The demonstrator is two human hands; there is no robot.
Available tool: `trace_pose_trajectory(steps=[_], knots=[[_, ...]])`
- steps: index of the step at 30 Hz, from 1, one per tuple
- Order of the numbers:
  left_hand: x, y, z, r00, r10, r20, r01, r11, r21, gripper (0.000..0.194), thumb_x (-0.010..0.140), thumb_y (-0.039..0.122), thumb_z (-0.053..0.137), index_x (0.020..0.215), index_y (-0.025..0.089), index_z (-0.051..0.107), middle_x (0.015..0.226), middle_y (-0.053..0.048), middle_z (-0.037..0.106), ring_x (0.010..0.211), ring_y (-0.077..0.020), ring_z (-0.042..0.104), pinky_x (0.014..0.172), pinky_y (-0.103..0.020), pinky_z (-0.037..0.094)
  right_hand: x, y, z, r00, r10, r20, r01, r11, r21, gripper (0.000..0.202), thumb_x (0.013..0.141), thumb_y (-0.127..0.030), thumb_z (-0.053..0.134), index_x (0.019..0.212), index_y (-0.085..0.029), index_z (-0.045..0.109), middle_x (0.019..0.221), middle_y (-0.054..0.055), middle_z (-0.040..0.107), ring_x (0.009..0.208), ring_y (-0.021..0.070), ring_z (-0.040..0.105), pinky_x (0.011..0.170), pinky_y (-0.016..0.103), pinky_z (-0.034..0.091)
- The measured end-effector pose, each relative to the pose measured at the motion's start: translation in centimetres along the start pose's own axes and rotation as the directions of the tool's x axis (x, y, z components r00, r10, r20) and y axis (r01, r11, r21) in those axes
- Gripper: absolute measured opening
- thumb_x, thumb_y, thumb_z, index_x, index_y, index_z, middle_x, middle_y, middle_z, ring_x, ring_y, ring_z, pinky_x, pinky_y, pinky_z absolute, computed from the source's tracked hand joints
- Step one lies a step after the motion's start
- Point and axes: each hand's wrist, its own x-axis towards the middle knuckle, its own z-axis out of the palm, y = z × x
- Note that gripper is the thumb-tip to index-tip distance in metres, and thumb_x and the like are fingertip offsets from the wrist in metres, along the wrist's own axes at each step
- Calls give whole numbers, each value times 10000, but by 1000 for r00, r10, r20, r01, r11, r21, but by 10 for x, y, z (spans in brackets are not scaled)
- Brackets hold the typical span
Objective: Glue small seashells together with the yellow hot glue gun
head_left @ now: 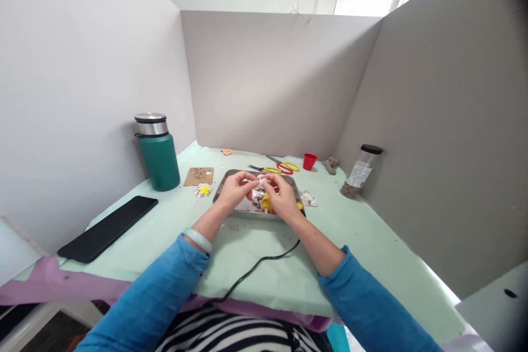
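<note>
Over a metal tray [218,190], my left hand [237,191] and my right hand [281,197] meet with their fingertips pinched together. Between them is a small white piece [263,181], perhaps a shell; the fingers partly cover it. Inside the tray lie pale and brown shell-like bits [257,198]. A yellow glue gun [267,203] rests there too, mostly hidden by my right hand, with its pale nozzle pointing toward me. From the tray's right side a black cord [264,260] runs down to the table's front edge.
Behind the tray lie scissors [284,167] and a red cup [309,161]. Left are a green bottle [159,159], a cardboard piece [198,176], a star decoration [203,190] and a black phone-like slab [111,228]. Right are white shells [308,199] and a jar [359,173]. Grey panels [272,82] enclose the table.
</note>
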Motion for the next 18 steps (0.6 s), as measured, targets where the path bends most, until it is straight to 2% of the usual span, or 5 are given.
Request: trace_pose_trajectory(steps=[7,12,18], knots=[[0,4,0,999,-38,26,41,986,-159,310,666,356,705,820,147,536,620,23,587,493,-104,567,537,-251,475,1,0,-1,1000,22,4,-22,997,80,205,809,-288,470,931,-188,601,868,26,644,749,162,578,695,285,469],[0,4,1,997,-77,21,79,982,-173,333,627,342,740,829,123,593,749,-25,646,555,-112,600,583,-261,488,0,3,0,999,37,31,-40,994,98,251,815,-332,486,999,-196,591,890,38,638,680,152,561,617,278,478],[0,0,-1,991,-98,87,114,971,-208,285,664,351,722,798,119,624,658,-14,622,563,-117,601,613,-270,497,0,4,0,999,31,34,-33,997,75,243,816,-320,485,993,-193,593,953,57,630,736,161,581,660,301,506]])
